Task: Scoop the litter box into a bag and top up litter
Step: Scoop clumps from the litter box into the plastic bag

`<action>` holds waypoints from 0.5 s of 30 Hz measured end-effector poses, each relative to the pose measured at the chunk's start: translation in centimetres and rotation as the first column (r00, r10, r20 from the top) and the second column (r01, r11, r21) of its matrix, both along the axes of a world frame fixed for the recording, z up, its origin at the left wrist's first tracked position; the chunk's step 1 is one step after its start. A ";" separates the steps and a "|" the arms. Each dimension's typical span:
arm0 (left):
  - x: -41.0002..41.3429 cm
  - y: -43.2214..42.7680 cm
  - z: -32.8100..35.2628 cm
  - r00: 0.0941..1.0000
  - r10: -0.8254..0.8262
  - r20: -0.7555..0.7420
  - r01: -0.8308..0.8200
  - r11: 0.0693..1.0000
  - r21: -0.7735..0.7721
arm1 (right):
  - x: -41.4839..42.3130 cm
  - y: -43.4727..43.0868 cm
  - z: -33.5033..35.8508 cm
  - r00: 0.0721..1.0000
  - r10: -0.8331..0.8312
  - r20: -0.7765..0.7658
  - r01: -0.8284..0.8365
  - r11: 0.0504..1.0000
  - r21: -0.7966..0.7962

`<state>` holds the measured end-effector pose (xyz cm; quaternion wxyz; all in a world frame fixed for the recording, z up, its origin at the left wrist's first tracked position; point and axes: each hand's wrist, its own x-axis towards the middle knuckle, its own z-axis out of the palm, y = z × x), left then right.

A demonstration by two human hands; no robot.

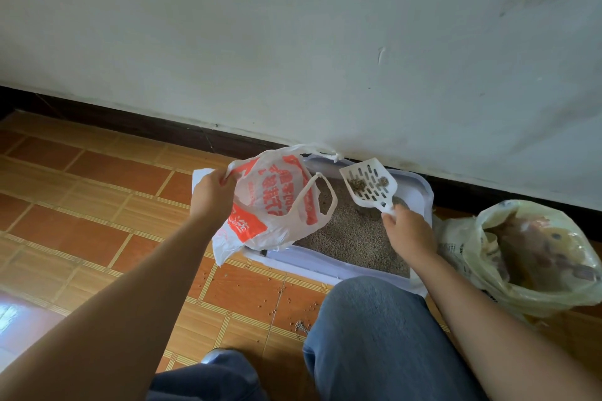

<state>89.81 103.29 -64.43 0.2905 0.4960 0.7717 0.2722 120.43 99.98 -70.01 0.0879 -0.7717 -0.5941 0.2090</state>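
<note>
The floor (97,198) left of the litter box (325,265) is made of orange tiles. The left hand (213,194) is up over the left end of the litter box. Its grip is pinching the rim of a white and red plastic bag (270,205), with the fingers curled on the thin plastic. The bag hangs open over the left part of the litter box, and one loose handle loop droops toward the middle.

The litter box is pale purple and sits on the floor, with its far side by the wall (293,42). Grey litter (351,238) lies in it.

Over the far right part of the litter box is a white scoop (369,184) with slots. It is up in the air, just beside the bag's loose handle. A few dark bits lie on the scoop. They look like dirty litter, but they are too small to be sure.

The right hand (408,234) is over the right side of the litter box. Its grip is wrapped round the scoop's handle.

In front of the litter box, some spilled grains (301,325) lie on the floor, beside a knee in blue jeans (368,335).

Right of the litter box stands a yellowish sack (534,257), open at the top.
</note>
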 end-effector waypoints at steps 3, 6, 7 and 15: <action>-0.1 -0.1 -0.1 1.000 0.014 0.005 -0.014 1.000 0.007 | -0.2 1.0 0.3 0.995 0.075 -0.065 -0.078 0.996 -0.046; -0.1 -0.1 -0.2 0.999 0.024 0.041 -0.024 1.000 -0.008 | -1.0 2.1 0.4 0.975 0.185 -0.126 -0.201 0.971 -0.126; 0.0 0.0 -0.1 0.998 0.033 0.057 -0.032 0.999 -0.019 | -1.3 2.4 0.4 0.965 0.212 -0.151 -0.236 0.958 -0.162; 0.6 0.3 0.2 0.960 0.133 0.247 -0.101 0.985 -0.138 | -6.8 5.2 1.4 0.902 0.383 -0.200 -0.423 0.877 -0.226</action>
